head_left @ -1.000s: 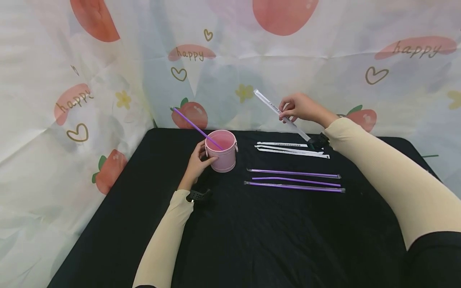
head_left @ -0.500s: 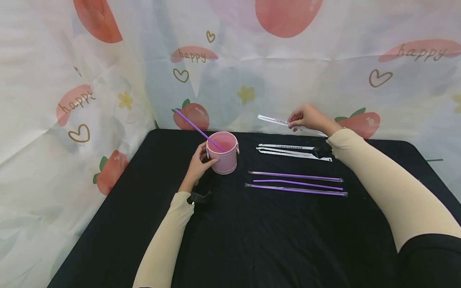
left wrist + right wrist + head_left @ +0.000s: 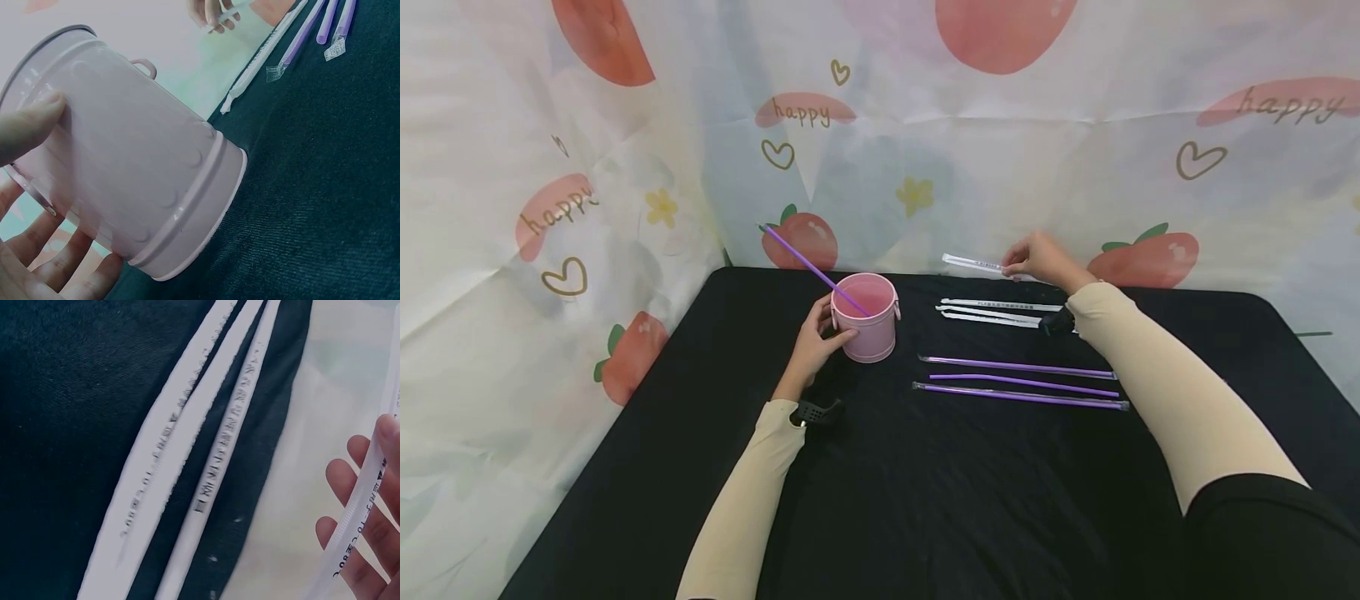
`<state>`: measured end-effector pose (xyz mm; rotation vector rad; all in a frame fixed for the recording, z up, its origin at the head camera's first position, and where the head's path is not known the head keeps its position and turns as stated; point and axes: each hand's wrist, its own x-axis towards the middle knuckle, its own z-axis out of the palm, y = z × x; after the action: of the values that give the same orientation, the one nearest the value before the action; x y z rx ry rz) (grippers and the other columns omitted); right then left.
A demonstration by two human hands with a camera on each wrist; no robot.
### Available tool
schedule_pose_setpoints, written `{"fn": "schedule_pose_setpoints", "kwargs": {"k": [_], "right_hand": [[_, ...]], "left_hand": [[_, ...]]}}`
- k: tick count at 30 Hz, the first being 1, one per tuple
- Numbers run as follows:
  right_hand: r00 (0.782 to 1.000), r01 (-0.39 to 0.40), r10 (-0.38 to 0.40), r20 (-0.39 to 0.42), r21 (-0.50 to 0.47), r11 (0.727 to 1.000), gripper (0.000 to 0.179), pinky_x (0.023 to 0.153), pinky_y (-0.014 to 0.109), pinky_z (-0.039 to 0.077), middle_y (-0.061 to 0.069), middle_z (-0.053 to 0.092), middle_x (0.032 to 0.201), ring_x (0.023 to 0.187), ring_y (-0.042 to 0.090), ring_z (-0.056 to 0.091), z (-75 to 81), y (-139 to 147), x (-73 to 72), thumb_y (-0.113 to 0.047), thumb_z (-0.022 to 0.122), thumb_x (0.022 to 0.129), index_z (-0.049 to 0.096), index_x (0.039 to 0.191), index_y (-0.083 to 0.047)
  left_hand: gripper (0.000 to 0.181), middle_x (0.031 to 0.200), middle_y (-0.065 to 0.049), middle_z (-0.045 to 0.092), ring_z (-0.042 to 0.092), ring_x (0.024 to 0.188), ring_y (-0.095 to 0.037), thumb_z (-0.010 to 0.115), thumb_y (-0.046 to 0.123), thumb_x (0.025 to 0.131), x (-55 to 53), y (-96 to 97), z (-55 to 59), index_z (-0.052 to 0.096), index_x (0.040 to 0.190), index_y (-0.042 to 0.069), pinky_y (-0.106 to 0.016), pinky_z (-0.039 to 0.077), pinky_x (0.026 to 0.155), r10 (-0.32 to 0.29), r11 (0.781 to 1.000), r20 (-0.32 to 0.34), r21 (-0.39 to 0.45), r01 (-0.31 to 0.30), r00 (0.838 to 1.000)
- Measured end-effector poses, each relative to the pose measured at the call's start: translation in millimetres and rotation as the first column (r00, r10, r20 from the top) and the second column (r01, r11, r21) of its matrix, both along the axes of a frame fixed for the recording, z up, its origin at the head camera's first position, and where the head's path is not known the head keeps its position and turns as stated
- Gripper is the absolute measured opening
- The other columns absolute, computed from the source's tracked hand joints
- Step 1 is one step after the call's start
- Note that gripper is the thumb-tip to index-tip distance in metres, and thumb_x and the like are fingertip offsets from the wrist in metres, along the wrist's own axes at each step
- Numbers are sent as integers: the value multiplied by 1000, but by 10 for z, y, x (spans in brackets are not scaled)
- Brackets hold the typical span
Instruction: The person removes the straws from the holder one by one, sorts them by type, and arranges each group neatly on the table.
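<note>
My left hand (image 3: 808,348) grips a small pink bucket (image 3: 868,340) by its left side, thumb on the front and fingers behind. A purple straw (image 3: 805,262) leans out of the bucket toward the left. At the table's back edge my right hand (image 3: 1040,262) pinches a white paper-wrapped straw (image 3: 972,264) between thumb and fingers, seen closer as a printed wrapper (image 3: 361,515) in the right wrist view. In front of that hand lie three more white wrapped straws (image 3: 992,306), their right ends hidden behind the wrist.
Three purple straws (image 3: 1022,378) lie side by side nearer the front; two show clear wrappers. A black cloth (image 3: 925,492) covers the table. A printed backdrop (image 3: 880,158) hangs behind and at the left.
My right hand has lowered and shifted a little right with the wrapped straw, which has gone from steeply tilted to nearly level. The left hand and bucket have stayed put.
</note>
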<state>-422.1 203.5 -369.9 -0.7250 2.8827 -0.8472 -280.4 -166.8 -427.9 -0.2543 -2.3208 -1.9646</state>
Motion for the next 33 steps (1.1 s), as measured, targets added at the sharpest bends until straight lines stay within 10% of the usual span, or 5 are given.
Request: {"fn": "schedule_pose_setpoints", "kwargs": {"k": [9, 33], "right_hand": [[1000, 4, -5, 5, 30, 1000, 10, 64, 27, 44, 17, 70, 79, 70, 19, 60, -160, -28, -40, -6, 69, 83, 71, 84, 3], [995, -25, 17, 96, 84, 996, 14, 84, 52, 48, 23, 70, 97, 95, 39, 62, -456, -61, -162, -8, 67, 85, 71, 89, 5]], "left_hand": [[70, 139, -25, 41, 42, 127, -39, 68, 1, 82, 46, 7, 51, 32, 143, 2, -50, 36, 107, 2, 1000, -16, 8, -2, 1000], [71, 138, -25, 40, 43, 127, -38, 67, 1, 83, 36, 12, 52, 30, 144, 2, -50, 38, 106, -4, 1000, -5, 4, 4, 1000]]}}
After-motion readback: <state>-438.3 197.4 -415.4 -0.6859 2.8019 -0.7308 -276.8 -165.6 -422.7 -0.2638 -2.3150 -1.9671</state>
